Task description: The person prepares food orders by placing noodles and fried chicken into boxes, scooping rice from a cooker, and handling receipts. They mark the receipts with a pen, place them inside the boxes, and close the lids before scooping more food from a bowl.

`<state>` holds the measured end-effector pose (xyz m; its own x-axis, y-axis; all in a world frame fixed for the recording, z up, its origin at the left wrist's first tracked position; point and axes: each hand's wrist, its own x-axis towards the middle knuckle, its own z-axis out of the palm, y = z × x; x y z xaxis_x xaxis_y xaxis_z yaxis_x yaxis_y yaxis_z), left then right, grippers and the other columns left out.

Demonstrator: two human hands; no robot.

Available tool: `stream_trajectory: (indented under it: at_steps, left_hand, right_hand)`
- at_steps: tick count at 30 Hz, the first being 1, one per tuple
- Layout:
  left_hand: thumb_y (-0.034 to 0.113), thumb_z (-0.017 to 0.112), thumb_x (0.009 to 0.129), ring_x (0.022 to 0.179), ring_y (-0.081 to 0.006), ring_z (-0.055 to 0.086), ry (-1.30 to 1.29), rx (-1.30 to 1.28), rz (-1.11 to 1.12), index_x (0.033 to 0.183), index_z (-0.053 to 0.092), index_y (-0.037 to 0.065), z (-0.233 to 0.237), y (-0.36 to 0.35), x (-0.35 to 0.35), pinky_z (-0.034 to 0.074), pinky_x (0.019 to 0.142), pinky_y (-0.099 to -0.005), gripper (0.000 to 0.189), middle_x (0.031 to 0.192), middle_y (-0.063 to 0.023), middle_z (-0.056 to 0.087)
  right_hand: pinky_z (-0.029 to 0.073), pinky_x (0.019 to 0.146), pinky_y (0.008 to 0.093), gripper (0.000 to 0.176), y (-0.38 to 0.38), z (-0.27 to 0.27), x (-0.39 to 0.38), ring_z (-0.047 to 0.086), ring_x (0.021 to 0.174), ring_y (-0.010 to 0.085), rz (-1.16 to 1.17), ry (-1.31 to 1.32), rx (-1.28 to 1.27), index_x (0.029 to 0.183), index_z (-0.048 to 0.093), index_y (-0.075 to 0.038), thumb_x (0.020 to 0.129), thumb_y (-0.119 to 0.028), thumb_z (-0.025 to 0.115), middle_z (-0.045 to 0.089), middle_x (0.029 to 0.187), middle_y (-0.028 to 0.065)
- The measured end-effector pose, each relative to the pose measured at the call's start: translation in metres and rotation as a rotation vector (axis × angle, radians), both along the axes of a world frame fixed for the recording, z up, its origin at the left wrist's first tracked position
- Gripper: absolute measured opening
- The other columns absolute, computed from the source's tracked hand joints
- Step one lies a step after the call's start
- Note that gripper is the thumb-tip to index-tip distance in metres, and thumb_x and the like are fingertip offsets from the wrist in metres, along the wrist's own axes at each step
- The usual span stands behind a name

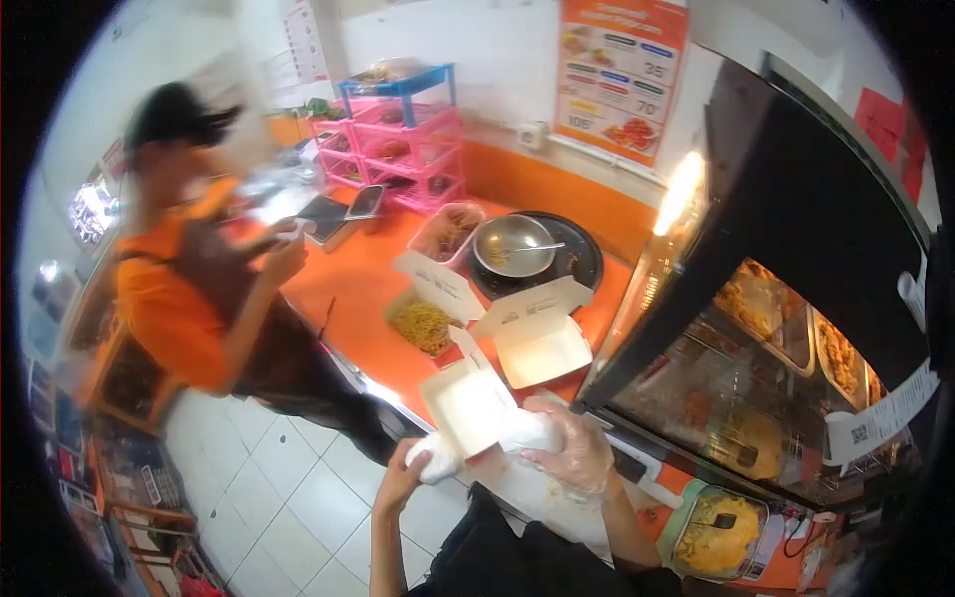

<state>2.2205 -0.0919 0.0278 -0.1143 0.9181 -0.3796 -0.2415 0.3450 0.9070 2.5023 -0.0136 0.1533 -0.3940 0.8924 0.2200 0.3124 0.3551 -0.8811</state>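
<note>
My left hand (400,476) is closed around a white rounded bundle (434,459), perhaps wrapped in paper or plastic. In my right hand (579,450), which wears a clear plastic glove, is a second white bundle (530,434). Between and just beyond the two bundles stands an open takeaway box (468,406) with a pale inside. Behind it another lidded takeaway box (542,356) stands open, its pale floor showing. Farther left, a third open box (422,327) holds yellow noodles or rice.
A metal bowl (514,246) with a spoon sits on a black round tray (582,244). A heated display case (696,328) rises at the right. A co-worker (189,259) stands at left. Pink stacked racks (408,149) are behind; a yellow food container (718,532) is at lower right.
</note>
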Motion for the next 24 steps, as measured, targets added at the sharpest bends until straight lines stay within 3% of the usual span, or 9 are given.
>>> stream_trajectory:
  at_steps: [3,9,11,14,15,18,19,22,24]
  left_hand:
    - [0.021,0.065,0.085,0.081,-0.0140,0.058,0.221,0.072,0.095,0.108,0.050,0.003,-0.003,0.029,-0.021,0.049,0.063,-0.0269,0.033,0.094,-0.0082,0.057]
    - [0.025,0.071,0.081,0.083,-0.0207,0.058,0.357,0.113,-0.034,0.110,0.046,-0.002,-0.042,0.106,-0.011,0.050,0.066,-0.0314,0.047,0.096,-0.0144,0.056]
    - [0.025,0.071,0.081,0.091,-0.0253,0.056,0.364,0.088,-0.089,0.110,0.046,-0.004,-0.061,0.127,-0.004,0.049,0.074,-0.0351,0.048,0.099,-0.0190,0.055]
    - [0.025,0.065,0.085,0.095,-0.0292,0.054,0.790,0.387,-0.059,0.109,0.043,-0.005,-0.094,0.142,0.001,0.046,0.080,-0.0376,0.044,0.104,-0.0257,0.052]
    - [0.023,0.062,0.086,0.106,-0.0360,0.046,0.731,0.325,-0.057,0.113,0.044,-0.008,-0.095,0.143,0.003,0.037,0.091,-0.0434,0.046,0.111,-0.0291,0.047]
    - [0.020,0.058,0.087,0.106,-0.0384,0.046,0.964,0.527,-0.084,0.114,0.051,-0.007,-0.148,0.150,-0.008,0.033,0.095,-0.0458,0.039,0.112,-0.0249,0.051]
    - [0.020,0.056,0.088,0.108,-0.0372,0.047,0.921,0.521,-0.215,0.112,0.053,-0.007,-0.109,0.145,-0.009,0.033,0.095,-0.0458,0.036,0.112,-0.0253,0.053]
    - [0.016,0.045,0.091,0.088,-0.0414,0.052,1.135,0.604,-0.006,0.113,0.051,-0.010,-0.157,0.158,0.001,0.036,0.085,-0.0536,0.034,0.100,-0.0253,0.056]
    - [0.018,0.044,0.094,0.101,-0.0378,0.054,1.513,0.334,-0.229,0.120,0.045,-0.010,-0.170,0.166,-0.006,0.039,0.090,-0.0517,0.038,0.115,-0.0257,0.052]
  right_hand:
    - [0.046,0.086,0.0388,0.055,0.022,0.012,-0.042,0.058,0.099,0.0324,-0.038,-0.104,0.110,0.120,0.050,-0.009,0.071,-0.020,0.073,0.060,0.110,0.0140]
    - [0.048,0.082,0.0395,0.050,0.110,-0.027,-0.071,0.059,0.100,0.0316,-0.676,-0.602,0.189,0.111,0.057,-0.007,0.067,-0.021,0.075,0.061,0.105,0.0139]
    - [0.048,0.080,0.0385,0.045,0.152,-0.055,-0.056,0.058,0.097,0.0282,-0.424,-0.881,0.133,0.115,0.055,-0.011,0.074,-0.026,0.066,0.061,0.102,0.0111]
    - [0.047,0.080,0.0381,0.041,0.191,-0.078,-0.048,0.057,0.097,0.0264,-0.184,-1.104,0.063,0.117,0.055,-0.012,0.080,-0.028,0.060,0.061,0.103,0.0107]
    - [0.046,0.081,0.0382,0.041,0.196,-0.080,-0.054,0.057,0.098,0.0263,-0.187,-1.104,0.052,0.117,0.055,-0.011,0.080,-0.028,0.060,0.061,0.104,0.0112]
    - [0.046,0.084,0.0383,0.039,0.190,-0.082,-0.078,0.057,0.101,0.0261,-0.236,-1.001,0.071,0.118,0.055,-0.009,0.083,-0.027,0.058,0.060,0.108,0.0126]
    - [0.045,0.085,0.0384,0.039,0.186,-0.082,-0.082,0.056,0.102,0.0261,-0.247,-0.960,0.083,0.118,0.055,-0.008,0.084,-0.027,0.057,0.060,0.109,0.0131]
    - [0.044,0.088,0.0385,0.038,0.169,-0.069,-0.077,0.056,0.105,0.0259,-0.181,-0.810,0.119,0.119,0.055,-0.006,0.087,-0.026,0.056,0.059,0.113,0.0146]
    - [0.044,0.089,0.0386,0.037,0.136,-0.033,-0.052,0.055,0.107,0.0258,-0.017,-0.649,0.147,0.119,0.055,-0.004,0.088,-0.025,0.055,0.058,0.115,0.0156]
